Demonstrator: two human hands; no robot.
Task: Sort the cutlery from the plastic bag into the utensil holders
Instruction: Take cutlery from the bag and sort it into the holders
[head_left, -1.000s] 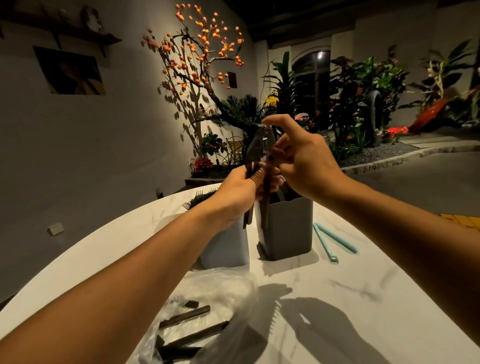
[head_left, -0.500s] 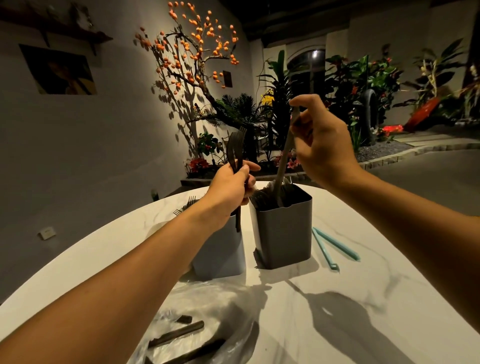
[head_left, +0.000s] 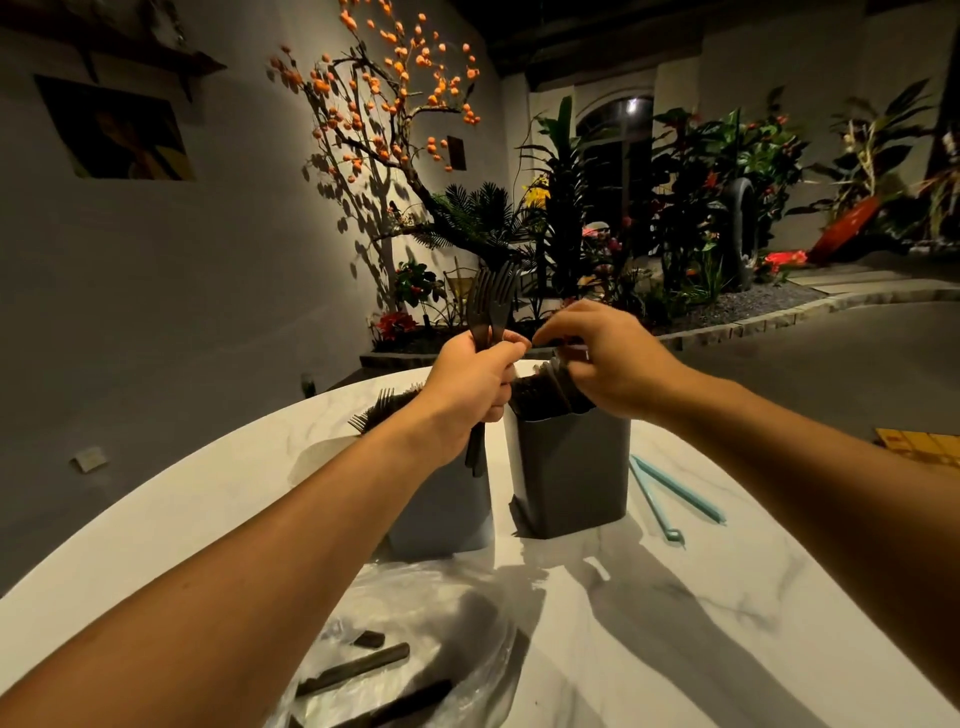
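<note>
My left hand (head_left: 467, 384) grips a small bundle of black forks (head_left: 491, 301), tines up, above the light grey left holder (head_left: 441, 509). More fork tines (head_left: 374, 410) stick out of that holder behind my wrist. My right hand (head_left: 608, 358) sits low over the mouth of the dark grey right holder (head_left: 571, 478). Its fingers are pinched on the top of a dark utensil (head_left: 558, 344) standing among the cutlery inside. The clear plastic bag (head_left: 415, 618) lies near me with several black pieces (head_left: 358, 670) in it.
Both holders stand side by side on a round white marble table (head_left: 701, 623). Two teal sticks (head_left: 670, 488) lie just right of the dark holder. Beyond the table's far edge are a wall, an orange-berried tree and a planted bed.
My right hand has dropped from high above the dark holder down to its mouth, taking the utensil into it. My left hand has lifted the forks slightly, staying over the left holder.
</note>
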